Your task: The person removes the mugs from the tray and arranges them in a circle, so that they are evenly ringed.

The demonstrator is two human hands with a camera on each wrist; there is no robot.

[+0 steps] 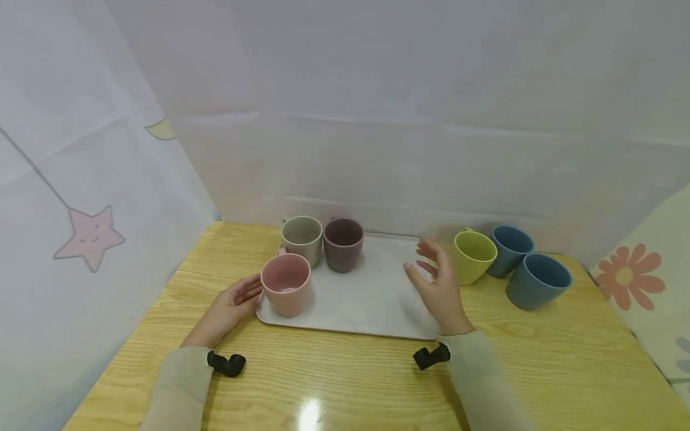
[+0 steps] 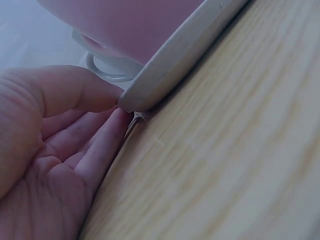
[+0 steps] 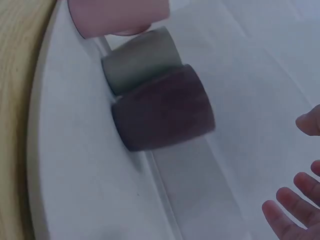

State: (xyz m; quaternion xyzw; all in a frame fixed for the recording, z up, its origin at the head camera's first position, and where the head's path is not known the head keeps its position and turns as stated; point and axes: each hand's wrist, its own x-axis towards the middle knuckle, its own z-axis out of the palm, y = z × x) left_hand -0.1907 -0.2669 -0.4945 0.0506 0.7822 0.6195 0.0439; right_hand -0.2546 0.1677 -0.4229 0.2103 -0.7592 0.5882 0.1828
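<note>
A white tray (image 1: 372, 299) lies on the table with a pink mug (image 1: 287, 290), a grey-green mug (image 1: 303, 239) and a dark purple mug (image 1: 343, 245) standing upright on its left part. At the tray's left edge, beside the pink mug, my left hand (image 1: 230, 306) pinches the rim; in the left wrist view the thumb (image 2: 80, 90) and a fingertip meet at it. My right hand (image 1: 441, 293) hovers over the tray's right end, fingers spread and relaxed, holding nothing. Nearest to it is a yellow-green mug (image 1: 471, 260) just off the tray.
Two blue mugs, one behind (image 1: 509, 248) and one in front (image 1: 536, 284), stand right of the yellow-green mug on the wooden table (image 1: 334, 383). A pale cloth (image 1: 345, 179) hangs behind the table, with patterned cloth at both sides.
</note>
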